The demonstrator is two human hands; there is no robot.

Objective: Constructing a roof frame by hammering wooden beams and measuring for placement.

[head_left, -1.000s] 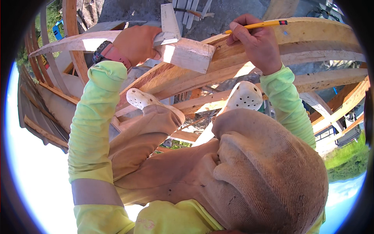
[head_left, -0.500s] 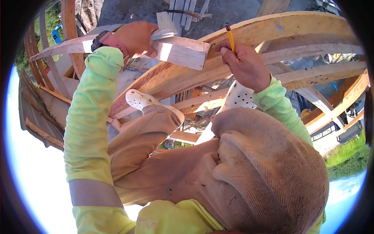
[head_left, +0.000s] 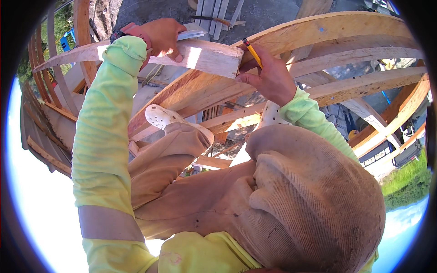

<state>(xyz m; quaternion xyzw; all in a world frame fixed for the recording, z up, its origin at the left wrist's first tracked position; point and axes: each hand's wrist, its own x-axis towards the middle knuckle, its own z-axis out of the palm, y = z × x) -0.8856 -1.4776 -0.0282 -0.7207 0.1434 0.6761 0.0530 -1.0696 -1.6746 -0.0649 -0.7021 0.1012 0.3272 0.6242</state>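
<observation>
A pale wooden board (head_left: 211,58) runs crosswise in front of me, its cut end facing right. Across its top my left hand (head_left: 165,40) is closed, thumb on the near face. A flat metal piece (head_left: 193,32), which looks like a carpenter's square, juts out beside those fingers; how they grip it is hidden. At the cut end, my right hand (head_left: 269,75) is closed round a yellow pencil (head_left: 253,53), which slants up to the left. The right fingers are against the board's end, partly hidden behind it.
Long timber beams (head_left: 346,29) cross beneath and to the right. My feet in white perforated clogs (head_left: 161,117) are among the framing, with ground visible below through gaps. Several loose wood strips (head_left: 219,16) lie farther off. Corrugated sheeting (head_left: 38,123) stands at left.
My right hand has moved left with the pencil, from beside the board to its cut end. The pencil now tilts more to the left. The metal piece has tipped and shows less of its face.
</observation>
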